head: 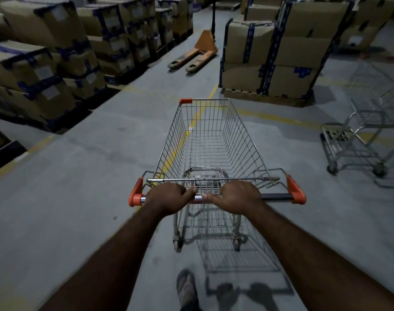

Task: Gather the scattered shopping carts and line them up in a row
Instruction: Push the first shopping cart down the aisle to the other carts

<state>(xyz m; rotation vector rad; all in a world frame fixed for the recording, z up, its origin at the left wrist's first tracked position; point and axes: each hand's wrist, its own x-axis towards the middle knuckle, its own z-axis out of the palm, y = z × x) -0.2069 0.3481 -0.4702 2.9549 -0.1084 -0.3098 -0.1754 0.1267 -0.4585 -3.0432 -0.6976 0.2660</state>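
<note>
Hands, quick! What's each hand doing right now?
Left hand: closed, gripping the cart handle.
Right hand: closed, gripping the same cart handle, right beside the left one.

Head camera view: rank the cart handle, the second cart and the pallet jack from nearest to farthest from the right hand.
1. The handle of the cart in front: gripped by the right hand.
2. The second cart: off to the right, standing apart.
3. The pallet jack: far ahead, slightly left.
</note>
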